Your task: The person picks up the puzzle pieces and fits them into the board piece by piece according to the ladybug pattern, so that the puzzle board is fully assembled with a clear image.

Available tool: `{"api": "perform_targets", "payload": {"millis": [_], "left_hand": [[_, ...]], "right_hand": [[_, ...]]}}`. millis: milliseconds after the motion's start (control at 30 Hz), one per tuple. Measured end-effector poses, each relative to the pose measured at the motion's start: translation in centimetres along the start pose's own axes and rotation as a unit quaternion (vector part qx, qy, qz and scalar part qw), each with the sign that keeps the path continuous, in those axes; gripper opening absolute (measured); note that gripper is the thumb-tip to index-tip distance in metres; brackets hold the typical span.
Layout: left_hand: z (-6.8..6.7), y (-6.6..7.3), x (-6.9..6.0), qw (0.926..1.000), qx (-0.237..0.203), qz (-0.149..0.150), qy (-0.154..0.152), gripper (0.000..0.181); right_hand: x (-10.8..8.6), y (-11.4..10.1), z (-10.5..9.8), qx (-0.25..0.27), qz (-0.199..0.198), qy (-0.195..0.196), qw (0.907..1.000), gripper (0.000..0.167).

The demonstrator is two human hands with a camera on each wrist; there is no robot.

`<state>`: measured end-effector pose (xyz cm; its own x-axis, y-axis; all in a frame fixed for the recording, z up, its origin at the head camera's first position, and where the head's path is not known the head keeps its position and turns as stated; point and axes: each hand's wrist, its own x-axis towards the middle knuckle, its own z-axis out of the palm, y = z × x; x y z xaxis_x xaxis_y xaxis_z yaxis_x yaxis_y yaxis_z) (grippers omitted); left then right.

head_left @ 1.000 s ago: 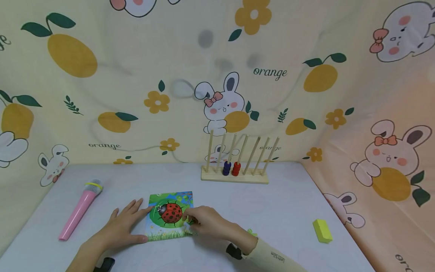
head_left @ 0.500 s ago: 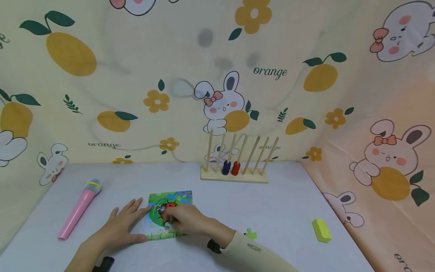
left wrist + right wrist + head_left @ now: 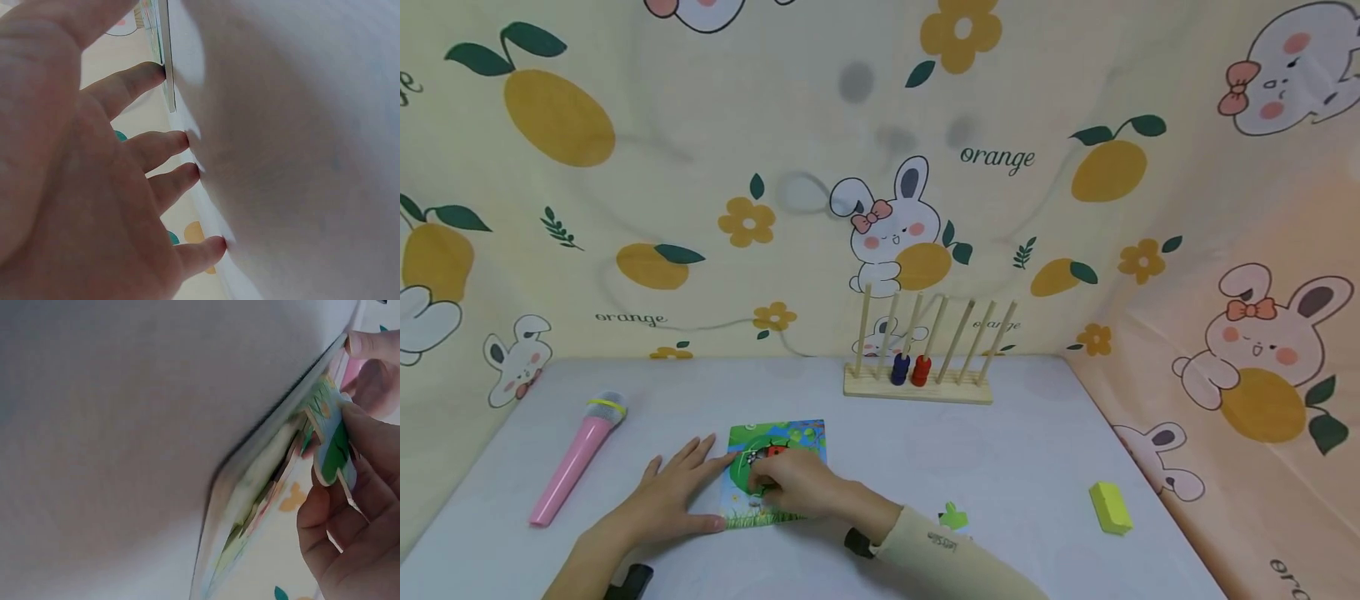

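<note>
A square ladybug jigsaw puzzle (image 3: 808, 432) lies on the table in front of me, partly covered by my right hand. My right hand (image 3: 801, 483) is over its middle; in the right wrist view it pinches a green and blue puzzle piece (image 3: 337, 447) between thumb and fingers, tilted up from the puzzle board (image 3: 219, 487). A gap in the board shows another picture beneath. My left hand (image 3: 673, 487) lies spread at the board's left side, thumb and index finger touching its edge. The left wrist view shows the other fingertips (image 3: 190, 172) on the table.
A pink toy microphone (image 3: 576, 467) lies to the left. At the back stands a wooden peg rack (image 3: 917, 390) with blue and red beads. A small green piece (image 3: 953, 517) lies beside my right sleeve, and a yellow-green block (image 3: 1110, 508) sits far right.
My right hand has moved left from the puzzle's right side to its middle, covering most of the ladybug. The small green piece has come into fuller view. My left hand has stayed put.
</note>
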<state>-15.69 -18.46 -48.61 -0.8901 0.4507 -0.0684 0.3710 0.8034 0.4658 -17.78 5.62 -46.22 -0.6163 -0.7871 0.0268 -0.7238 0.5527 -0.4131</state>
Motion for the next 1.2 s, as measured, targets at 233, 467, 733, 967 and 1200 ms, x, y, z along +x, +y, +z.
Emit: {"api": "perform_targets", "payload": {"millis": [233,467,733,967,1200], "left_hand": [[0.03,-0.04,-0.03,1.0000,0.001,0.002,0.003,0.095],[0.09,-0.11,-0.01,1.0000,0.003,0.006,0.006,0.095],[-0.10,0.01,-0.07,0.9999,0.003,0.008,0.007,0.095],[-0.12,0.21,0.00,1.0000,0.008,0.001,0.002,0.095],[-0.13,0.18,-0.02,0.9999,0.013,0.004,0.004,0.095]], "right_hand": [[0.20,-0.41,0.13,-0.011,0.005,0.003,0.9999,0.013],[0.35,-0.39,0.34,-0.040,0.010,0.006,0.9991,0.017],[0.16,-0.51,0.45,-0.107,0.004,0.024,0.9939,0.028],[-0.44,-0.38,0.07,-0.094,0.001,0.045,0.9946,0.027],[-0.39,-0.77,-0.06,-0.142,0.020,0.040,0.9888,0.017]]}}
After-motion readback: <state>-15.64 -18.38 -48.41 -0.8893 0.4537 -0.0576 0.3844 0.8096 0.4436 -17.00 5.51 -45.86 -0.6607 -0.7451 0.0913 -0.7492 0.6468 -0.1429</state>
